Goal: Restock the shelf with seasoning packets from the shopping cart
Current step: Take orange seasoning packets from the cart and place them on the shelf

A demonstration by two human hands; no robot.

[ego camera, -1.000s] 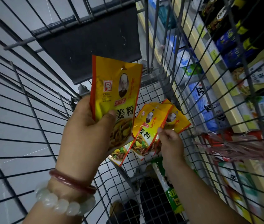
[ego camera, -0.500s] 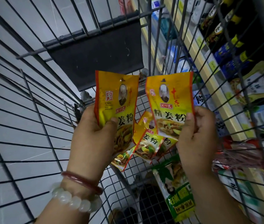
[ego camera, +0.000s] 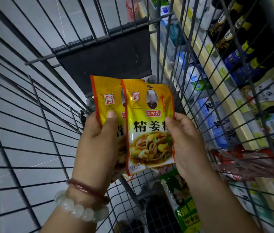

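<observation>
Above the wire shopping cart [ego camera: 32, 115], the left hand [ego camera: 97, 148] pinched one yellow seasoning packet [ego camera: 107, 98]; the right hand [ego camera: 188, 142] pinched a second packet [ego camera: 149, 125] overlapping it. Gathering step; next they likely needed carrying to the shelf [ego camera: 216, 78] at right.

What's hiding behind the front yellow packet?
Behind the front yellow packet sits another yellow packet, held by the left hand; its right part is covered. Orange corners poke out underneath; what they belong to is hidden.
</observation>
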